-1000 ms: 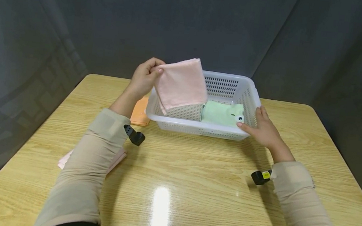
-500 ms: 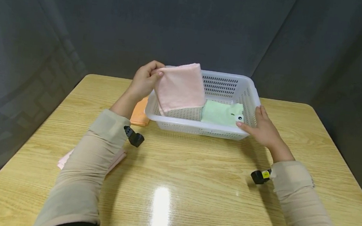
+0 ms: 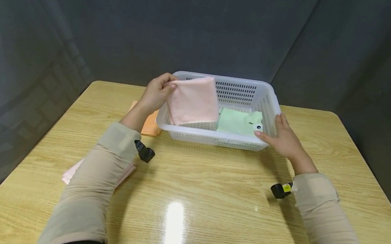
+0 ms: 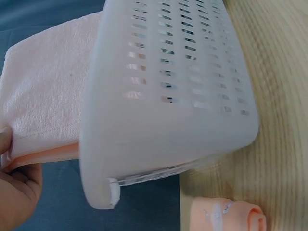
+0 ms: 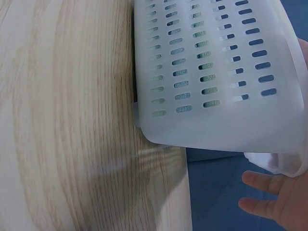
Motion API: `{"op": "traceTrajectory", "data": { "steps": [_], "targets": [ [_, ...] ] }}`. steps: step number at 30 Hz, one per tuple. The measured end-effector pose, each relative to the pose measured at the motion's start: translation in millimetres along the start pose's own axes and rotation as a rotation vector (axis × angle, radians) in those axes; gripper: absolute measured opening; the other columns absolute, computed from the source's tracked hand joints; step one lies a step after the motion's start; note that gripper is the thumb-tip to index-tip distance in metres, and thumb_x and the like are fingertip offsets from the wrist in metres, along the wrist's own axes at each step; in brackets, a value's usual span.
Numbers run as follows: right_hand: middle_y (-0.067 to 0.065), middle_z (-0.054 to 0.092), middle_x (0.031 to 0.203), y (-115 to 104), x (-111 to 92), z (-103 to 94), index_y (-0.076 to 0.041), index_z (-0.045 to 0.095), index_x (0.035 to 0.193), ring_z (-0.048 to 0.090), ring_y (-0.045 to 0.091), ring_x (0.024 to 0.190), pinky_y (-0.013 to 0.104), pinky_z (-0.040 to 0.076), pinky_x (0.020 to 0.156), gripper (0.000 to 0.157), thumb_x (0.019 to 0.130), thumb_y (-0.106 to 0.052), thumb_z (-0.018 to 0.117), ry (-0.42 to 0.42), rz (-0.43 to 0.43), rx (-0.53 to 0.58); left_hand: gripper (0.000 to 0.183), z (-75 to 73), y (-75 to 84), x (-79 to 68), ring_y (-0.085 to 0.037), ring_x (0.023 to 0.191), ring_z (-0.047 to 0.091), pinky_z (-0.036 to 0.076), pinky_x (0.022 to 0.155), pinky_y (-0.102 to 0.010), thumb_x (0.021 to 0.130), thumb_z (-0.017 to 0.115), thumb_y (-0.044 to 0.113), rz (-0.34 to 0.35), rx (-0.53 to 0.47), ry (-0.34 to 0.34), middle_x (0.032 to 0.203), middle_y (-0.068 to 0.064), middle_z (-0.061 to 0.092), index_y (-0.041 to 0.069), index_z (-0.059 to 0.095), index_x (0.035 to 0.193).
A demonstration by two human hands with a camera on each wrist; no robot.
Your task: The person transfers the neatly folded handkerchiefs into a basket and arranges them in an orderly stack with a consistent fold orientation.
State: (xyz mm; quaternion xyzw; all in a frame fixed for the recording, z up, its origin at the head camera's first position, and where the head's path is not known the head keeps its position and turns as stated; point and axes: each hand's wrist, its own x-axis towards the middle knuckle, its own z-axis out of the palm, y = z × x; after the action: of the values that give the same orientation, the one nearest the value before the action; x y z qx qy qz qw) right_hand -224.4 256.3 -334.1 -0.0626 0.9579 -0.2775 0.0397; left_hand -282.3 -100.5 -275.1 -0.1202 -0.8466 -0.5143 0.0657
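Left hand (image 3: 155, 92) is pinching the pink cloth (image 3: 194, 103) at one corner | cloth is extending to this hand's right, nearly square, hanging partly below the rim of the basket (image 3: 211, 140) | right hand (image 3: 287, 142), farther from the cloth, is resting on the basket's opposite end, fingers straight.

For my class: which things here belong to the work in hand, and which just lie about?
In hand:
pink cloth, in the left grip
basket, touched by the right grip

Apparently lying about:
green cloth, in the basket
orange cloth, beside the basket
second pink cloth, partly hidden
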Motion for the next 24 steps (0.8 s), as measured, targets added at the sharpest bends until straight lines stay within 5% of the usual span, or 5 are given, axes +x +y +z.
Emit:
{"op": "traceTrajectory", "data": {
  "steps": [24],
  "targets": [
    [0.012,-0.022,0.139,-2,-1,1.2,0.001,-0.011,0.134,-0.004,0.041,0.124,0.059,0.008,0.094,0.099,0.078,-0.058,0.046,0.006,0.005,-0.001,0.016,9.1,-12.3,-3.0,-0.020,0.091,0.049,0.041,0.076,-0.034,0.089,0.046,0.011,0.006,0.053,-0.064,0.105,-0.010,0.054,0.005,0.055,0.101]
  ]
}}
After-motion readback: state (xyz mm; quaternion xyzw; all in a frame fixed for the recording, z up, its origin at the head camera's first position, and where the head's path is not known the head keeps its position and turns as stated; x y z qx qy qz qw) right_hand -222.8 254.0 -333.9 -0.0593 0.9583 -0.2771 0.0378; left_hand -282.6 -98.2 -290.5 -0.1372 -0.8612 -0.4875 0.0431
